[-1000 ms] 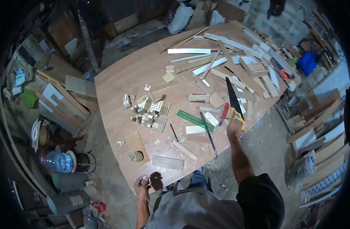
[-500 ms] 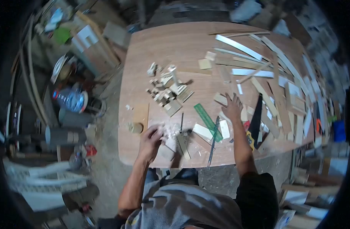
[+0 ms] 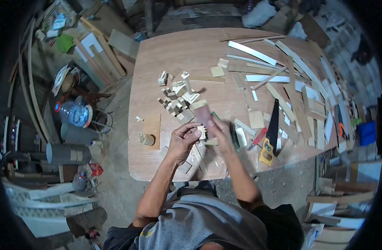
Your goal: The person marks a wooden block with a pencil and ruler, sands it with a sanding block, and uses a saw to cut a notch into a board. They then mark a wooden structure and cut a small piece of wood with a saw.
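Note:
Between the thumb and fingers of my left hand [image 3: 183,143] is a small pale wooden piece [image 3: 202,132] with notches along its right side. My right hand [image 3: 222,139], a little blurred, grips a sanding block [image 3: 203,114], a wooden strip with a reddish-brown face. The block angles up and left, close beside the notched piece. Just beyond it lies a cluster of small wooden parts [image 3: 174,102], with a little pale post [image 3: 186,81] standing on a stepped base. Partly hidden by my right hand is a green ruler [image 3: 234,135].
On the table [image 3: 166,54], a handsaw [image 3: 271,139] with a yellow handle and a red-handled cutter [image 3: 257,138] lie to the right. Wood strips [image 3: 253,52] crowd the right side. A round wooden piece [image 3: 147,140] stands left on a flat board [image 3: 152,121].
My right hand has come left from the loose wood, now with the sanding block in it. My left hand has moved right and up, now showing the notched piece. The green ruler has shifted.

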`<state>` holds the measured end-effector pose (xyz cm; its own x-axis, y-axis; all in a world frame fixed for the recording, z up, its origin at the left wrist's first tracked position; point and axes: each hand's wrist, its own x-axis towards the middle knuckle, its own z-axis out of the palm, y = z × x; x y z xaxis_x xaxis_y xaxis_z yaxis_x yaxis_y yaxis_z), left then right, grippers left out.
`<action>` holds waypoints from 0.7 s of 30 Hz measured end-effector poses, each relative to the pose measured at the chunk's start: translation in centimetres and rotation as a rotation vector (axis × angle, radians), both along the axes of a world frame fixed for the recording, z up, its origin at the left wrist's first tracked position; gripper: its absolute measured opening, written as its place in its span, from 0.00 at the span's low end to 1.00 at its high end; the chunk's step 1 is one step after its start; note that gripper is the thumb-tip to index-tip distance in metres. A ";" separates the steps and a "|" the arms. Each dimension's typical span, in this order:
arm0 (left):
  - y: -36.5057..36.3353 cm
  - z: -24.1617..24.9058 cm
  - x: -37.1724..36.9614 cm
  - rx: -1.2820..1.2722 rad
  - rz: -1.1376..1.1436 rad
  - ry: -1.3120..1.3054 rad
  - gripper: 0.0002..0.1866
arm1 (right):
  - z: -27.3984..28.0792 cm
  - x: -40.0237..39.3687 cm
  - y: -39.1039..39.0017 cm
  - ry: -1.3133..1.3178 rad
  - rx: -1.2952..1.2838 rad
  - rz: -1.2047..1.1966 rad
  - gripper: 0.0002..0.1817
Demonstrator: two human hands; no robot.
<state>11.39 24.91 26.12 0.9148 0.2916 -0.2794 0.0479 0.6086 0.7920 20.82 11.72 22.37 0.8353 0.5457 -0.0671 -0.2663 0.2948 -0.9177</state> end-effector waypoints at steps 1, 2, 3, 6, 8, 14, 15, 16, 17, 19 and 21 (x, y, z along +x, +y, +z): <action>0.0 0.4 0.0 0.108 -0.022 0.001 0.16 | 1.0 -1.5 0.5 0.090 0.100 -0.001 0.25; 0.2 0.6 0.0 0.217 -0.042 -0.003 0.16 | 1.9 -2.6 0.8 0.176 0.205 0.000 0.24; 0.4 0.9 -0.2 0.323 -0.067 -0.009 0.14 | 1.8 -3.2 0.8 0.166 0.204 -0.027 0.24; 2.0 0.4 -1.4 0.504 -0.182 -0.016 0.11 | 1.4 -5.5 1.0 0.229 0.167 -0.042 0.25; 3.5 -0.1 -2.0 0.481 -0.212 -0.015 0.10 | 1.9 -7.2 1.2 0.295 0.145 -0.042 0.26; 7.8 -2.7 -4.4 0.484 -0.275 -0.049 0.09 | 3.1 -13.3 1.6 -0.020 -0.127 -0.160 0.27; 8.5 -3.2 -4.7 0.416 -0.296 -0.064 0.08 | 2.3 -13.3 1.4 -0.051 -0.181 -0.157 0.27; 9.0 -3.6 -5.1 0.349 -0.323 -0.078 0.08 | 1.7 -13.6 1.6 -0.057 -0.181 -0.164 0.27; 9.2 -3.0 -5.6 0.253 -0.355 -0.067 0.08 | 3.4 -13.6 2.6 -0.032 -0.094 -0.277 0.26; 9.1 -2.6 -6.5 0.236 -0.401 -0.080 0.08 | 2.8 -12.3 4.7 -0.206 -0.165 -0.411 0.25; 9.3 -2.6 -7.1 0.227 -0.441 -0.098 0.08 | 4.3 -13.4 7.5 -0.294 -0.294 -0.406 0.28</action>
<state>4.30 34.21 23.49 0.9834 -0.0854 -0.1601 0.1802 0.3595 0.9156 7.45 19.22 26.63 0.9802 0.1714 0.0990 0.0933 0.0411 -0.9948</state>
